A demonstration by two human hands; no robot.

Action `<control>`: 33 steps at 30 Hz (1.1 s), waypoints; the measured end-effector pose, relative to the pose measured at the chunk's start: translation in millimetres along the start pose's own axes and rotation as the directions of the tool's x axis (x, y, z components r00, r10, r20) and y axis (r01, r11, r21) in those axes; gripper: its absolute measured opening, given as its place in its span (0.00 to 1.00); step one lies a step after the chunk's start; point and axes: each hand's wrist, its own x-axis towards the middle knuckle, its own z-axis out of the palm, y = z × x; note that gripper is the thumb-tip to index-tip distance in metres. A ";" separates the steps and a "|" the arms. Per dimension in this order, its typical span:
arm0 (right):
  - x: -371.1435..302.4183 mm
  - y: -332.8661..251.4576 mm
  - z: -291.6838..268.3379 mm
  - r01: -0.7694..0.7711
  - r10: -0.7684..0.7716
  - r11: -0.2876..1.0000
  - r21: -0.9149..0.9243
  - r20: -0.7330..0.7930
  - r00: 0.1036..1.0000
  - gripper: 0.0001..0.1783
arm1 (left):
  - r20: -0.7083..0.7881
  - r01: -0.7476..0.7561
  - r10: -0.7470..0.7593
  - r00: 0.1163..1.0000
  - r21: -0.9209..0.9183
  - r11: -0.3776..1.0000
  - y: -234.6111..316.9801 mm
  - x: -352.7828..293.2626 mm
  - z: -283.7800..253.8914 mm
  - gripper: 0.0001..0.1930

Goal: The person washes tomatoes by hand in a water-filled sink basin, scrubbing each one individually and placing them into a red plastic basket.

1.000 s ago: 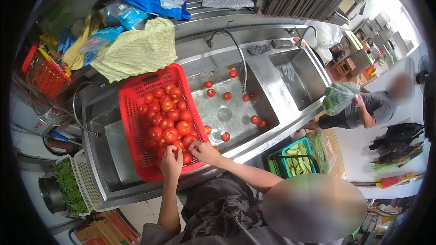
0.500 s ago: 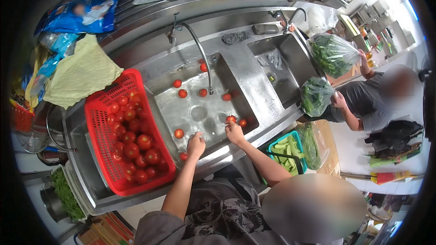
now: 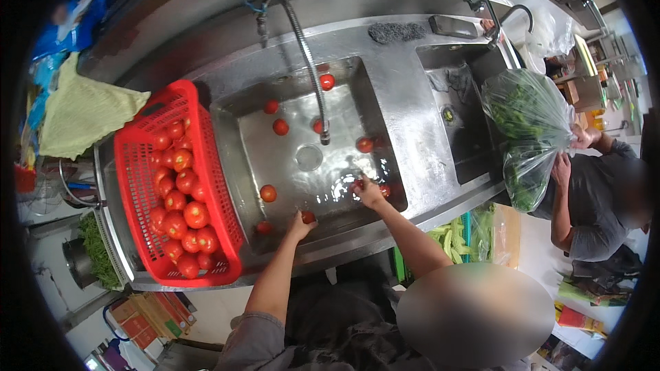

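The left hand (image 3: 297, 225) closed around a tomato (image 3: 308, 217) low in the sink (image 3: 357, 75). The right hand (image 3: 369, 192) gripped another tomato (image 3: 358, 184) in the wet part near the tap (image 3: 324, 139), likely to rinse it. More tomatoes lay loose around them. A red basket (image 3: 141, 206) full of tomatoes sat just left.

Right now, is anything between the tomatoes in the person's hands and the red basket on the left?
Nothing visible blocks the way. The left hand holds a tomato near the sink's front wall; the right hand touches another. Only water and loose tomatoes lie between them and the red basket, whose rim stands above the sink.
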 end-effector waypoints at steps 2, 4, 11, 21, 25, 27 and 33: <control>11.3 6.1 11.8 -0.006 0.007 1.000 -0.016 0.074 0.997 0.37 | 0.119 -0.002 -0.004 0.993 0.052 0.999 5.0 4.0 4.7 0.39; 13.1 -7.7 18.1 -0.079 0.082 0.996 -0.037 0.099 0.992 0.40 | 0.089 0.055 -0.053 0.995 -0.020 0.998 -4.2 14.0 16.9 0.39; 19.3 6.6 60.6 -0.126 0.118 0.992 0.015 0.257 0.959 0.43 | -0.050 0.009 -0.036 0.998 -0.453 0.891 36.2 40.2 37.6 0.37; 29.9 3.5 109.0 -0.380 0.202 0.696 0.609 0.342 0.918 0.36 | -0.159 -0.130 -0.068 0.985 -0.941 0.313 45.2 56.7 34.0 0.31; 3.2 -50.4 91.3 -0.293 0.313 0.851 0.436 0.028 0.949 0.41 | -0.140 -0.046 -0.275 0.951 -0.946 0.321 48.0 44.6 23.8 0.26; 4.7 -43.4 82.8 -0.283 0.259 0.859 0.427 0.114 0.959 0.42 | -0.131 -0.038 -0.326 0.936 -0.960 0.279 57.3 36.2 15.0 0.25; -13.2 -76.8 63.7 -0.141 0.101 0.913 0.384 0.123 0.987 0.36 | -0.142 -0.077 -0.013 0.990 -0.605 0.792 36.6 16.1 -8.1 0.22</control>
